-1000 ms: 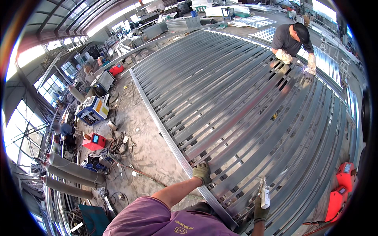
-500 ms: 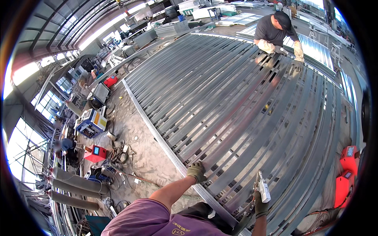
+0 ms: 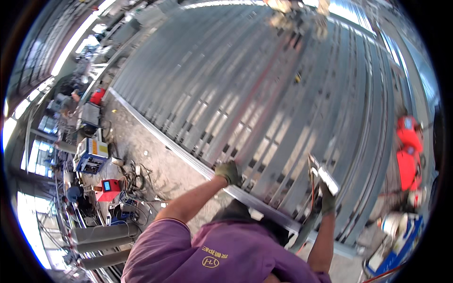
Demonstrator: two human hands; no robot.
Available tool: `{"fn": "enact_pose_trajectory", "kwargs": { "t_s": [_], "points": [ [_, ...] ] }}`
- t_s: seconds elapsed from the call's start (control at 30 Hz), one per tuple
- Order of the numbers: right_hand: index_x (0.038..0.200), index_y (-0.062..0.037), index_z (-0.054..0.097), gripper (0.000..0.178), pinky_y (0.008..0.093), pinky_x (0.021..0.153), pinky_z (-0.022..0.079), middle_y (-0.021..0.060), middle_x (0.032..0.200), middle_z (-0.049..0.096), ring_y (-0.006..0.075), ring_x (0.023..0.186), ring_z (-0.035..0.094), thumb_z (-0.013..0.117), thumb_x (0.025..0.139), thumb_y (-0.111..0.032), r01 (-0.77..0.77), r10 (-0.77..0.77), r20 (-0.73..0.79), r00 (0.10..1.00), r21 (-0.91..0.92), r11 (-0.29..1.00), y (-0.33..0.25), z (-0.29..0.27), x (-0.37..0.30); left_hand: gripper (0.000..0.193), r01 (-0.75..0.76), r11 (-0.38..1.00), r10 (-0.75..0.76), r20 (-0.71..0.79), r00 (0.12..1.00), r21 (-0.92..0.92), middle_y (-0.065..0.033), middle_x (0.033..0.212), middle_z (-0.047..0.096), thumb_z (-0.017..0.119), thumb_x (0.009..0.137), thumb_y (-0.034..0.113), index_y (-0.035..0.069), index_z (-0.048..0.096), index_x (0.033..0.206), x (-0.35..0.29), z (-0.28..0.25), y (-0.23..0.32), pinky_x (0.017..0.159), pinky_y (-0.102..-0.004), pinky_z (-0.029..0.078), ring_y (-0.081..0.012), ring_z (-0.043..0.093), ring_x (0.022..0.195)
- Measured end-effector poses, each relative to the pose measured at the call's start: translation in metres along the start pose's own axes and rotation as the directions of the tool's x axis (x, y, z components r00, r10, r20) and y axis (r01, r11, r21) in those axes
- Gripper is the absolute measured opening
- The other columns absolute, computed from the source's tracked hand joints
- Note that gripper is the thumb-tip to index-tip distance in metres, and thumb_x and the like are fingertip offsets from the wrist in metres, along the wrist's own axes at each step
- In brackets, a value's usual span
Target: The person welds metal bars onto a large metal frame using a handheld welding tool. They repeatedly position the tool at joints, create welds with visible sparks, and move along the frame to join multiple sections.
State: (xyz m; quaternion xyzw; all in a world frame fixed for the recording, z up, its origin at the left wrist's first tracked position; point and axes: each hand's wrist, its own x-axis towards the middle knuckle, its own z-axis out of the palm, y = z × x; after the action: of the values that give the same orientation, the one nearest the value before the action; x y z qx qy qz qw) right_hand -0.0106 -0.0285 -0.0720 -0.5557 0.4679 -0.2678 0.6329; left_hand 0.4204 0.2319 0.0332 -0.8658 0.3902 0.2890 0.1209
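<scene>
A large panel of long grey metal slats (image 3: 264, 181), with gaps between them, spreads in front of me. A pale metal rail (image 3: 165, 137) runs along its near left edge. My left hand (image 3: 228, 173), in a dark green work glove, is closed over a slat end beside that rail; motion blur softens its fingers. My right hand (image 3: 327, 200), also gloved, is wrapped round the handle of a welding gun (image 3: 326, 180) with a pale, boxy body. The gun's thin nozzle points away from me, above the slats. A hose (image 3: 306, 231) trails back from it.
Across the panel, a co-worker's pale sleeves (image 3: 281, 5) show at the top edge. Red machines (image 3: 408, 165) stand at the right, near a blue-and-white machine (image 3: 398, 245). Left of the panel are a red box (image 3: 108, 189), a blue machine (image 3: 90, 155), cables (image 3: 137, 181) and grey cylinders (image 3: 106, 232).
My view has tilted down and shifted, so the co-worker is mostly out of the top and more of my shirt shows. Both hands keep their hold.
</scene>
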Motion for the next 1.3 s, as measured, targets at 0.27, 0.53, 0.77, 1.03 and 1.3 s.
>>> {"fn": "enact_pose_trajectory", "kwargs": {
  "t_s": [0.27,0.53,0.77,1.03,1.3],
  "points": [
    [0.140,-0.0044,0.076,0.042,0.0355,0.104,0.058,0.0042,0.128,0.078,0.0162,0.118,0.071,0.085,0.104,-0.024,-0.015,-0.018,-0.146,0.989,-0.217,0.976,0.022,-0.022,-0.005,0.064,-0.806,0.571,0.356,-0.838,0.413,-0.155,-0.0309,0.154,0.058,0.064,0.111,0.028,0.003,0.042,0.166,0.080,-0.040,-0.057,0.115,-0.0531,0.052,-0.0480,0.061,0.139],
    [0.137,-0.0050,0.077,0.036,0.0301,0.093,0.060,0.0042,0.122,0.080,0.0140,0.109,0.075,0.083,0.105,-0.018,-0.156,0.125,-0.205,0.971,-0.139,0.978,0.012,-0.023,-0.020,0.075,-0.841,0.540,0.435,-0.864,0.254,0.024,-0.0281,0.180,0.030,0.051,0.117,0.041,-0.004,0.028,0.173,0.152,-0.049,-0.045,0.140,-0.0505,0.021,-0.0419,0.030,0.168],
    [0.132,-0.0056,0.078,0.031,0.0338,0.096,0.057,0.0028,0.115,0.081,0.0134,0.106,0.073,0.080,0.107,-0.023,-0.335,0.314,-0.158,0.936,-0.137,0.932,-0.021,0.009,-0.027,0.082,-0.816,0.577,0.615,-0.677,0.405,0.035,-0.0266,0.179,0.029,0.059,0.112,0.054,0.005,0.035,0.173,0.166,0.014,0.004,0.139,-0.0568,0.019,-0.0434,0.025,0.169],
    [0.126,-0.0085,0.078,0.027,0.0283,0.063,0.052,0.0008,0.092,0.074,0.0091,0.077,0.068,0.080,0.107,-0.028,-0.312,0.304,-0.086,0.949,-0.112,0.943,-0.063,0.041,-0.038,0.099,-0.781,0.616,0.644,-0.633,0.429,0.098,-0.0262,0.180,0.026,0.070,0.101,0.064,0.006,0.035,0.172,0.175,-0.029,-0.071,0.140,-0.0582,0.015,-0.0438,0.020,0.170],
    [0.141,-0.0001,0.071,0.033,0.0287,0.092,0.059,0.0021,0.118,0.075,0.0111,0.107,0.070,0.075,0.109,-0.008,-0.325,0.395,0.215,0.893,-0.298,0.898,-0.178,0.058,-0.065,0.111,-0.586,0.790,0.611,-0.142,0.779,0.181,-0.0208,0.188,0.007,0.068,0.097,0.077,0.015,0.025,0.180,0.169,-0.057,-0.071,0.141,-0.0560,-0.001,-0.0353,-0.001,0.175]
  ]
}}
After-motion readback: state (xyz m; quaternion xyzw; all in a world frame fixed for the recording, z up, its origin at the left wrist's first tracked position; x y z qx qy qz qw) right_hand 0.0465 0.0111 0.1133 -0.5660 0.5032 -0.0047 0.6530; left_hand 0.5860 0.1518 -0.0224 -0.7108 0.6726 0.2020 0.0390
